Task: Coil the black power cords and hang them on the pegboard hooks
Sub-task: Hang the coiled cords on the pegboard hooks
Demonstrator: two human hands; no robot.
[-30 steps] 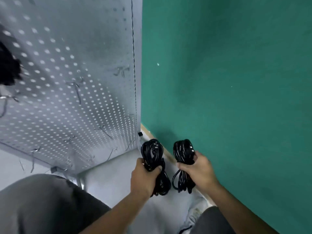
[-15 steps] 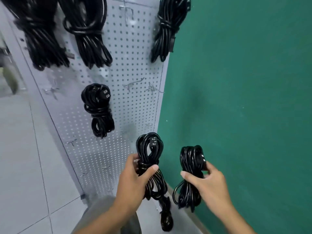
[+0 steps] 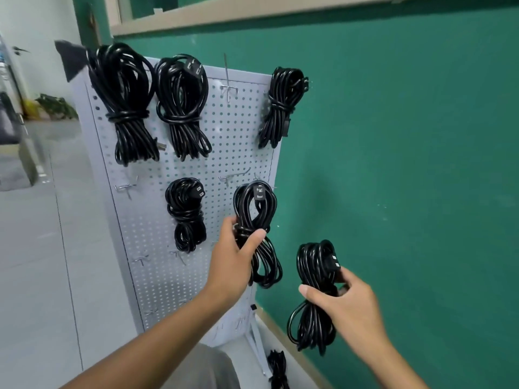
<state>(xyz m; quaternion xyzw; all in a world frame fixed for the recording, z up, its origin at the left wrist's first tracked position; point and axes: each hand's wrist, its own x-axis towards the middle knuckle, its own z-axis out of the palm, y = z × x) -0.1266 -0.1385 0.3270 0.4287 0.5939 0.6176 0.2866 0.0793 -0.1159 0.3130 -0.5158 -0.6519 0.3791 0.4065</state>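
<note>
- Hook [image 3: 237, 175], bare, on the pegboard [image 3: 157, 265] near its right edge in the middle row: it sits just above and slightly left of the top loop of the left coil [image 3: 257, 220].
- Left hand [image 3: 233, 262] grips that coil round its wrapped waist, thumb across the front; the coil stands upright, long axis vertical, plug [image 3: 259, 192] at the top facing outward.
- The left hand is clearly the nearer one to the board; by my reading the next move is a short lift, then a push of the top loop over the hook's tip.
- Right hand [image 3: 348, 307] clasps the right coil [image 3: 316, 299] at its waist, off the board's right edge in front of the green wall [image 3: 421, 164]; long axis near vertical, top tilted slightly right, plug at the upper right.
- It is well apart from any free hook and probably waits its turn.
- Five coils already hang: three in the top row, one mid-row left of the left coil; whether the hooks lower down would suit is unclear.
- Another black cord [image 3: 278, 369] lies low by the board's foot, whether coiled I cannot tell.
</note>
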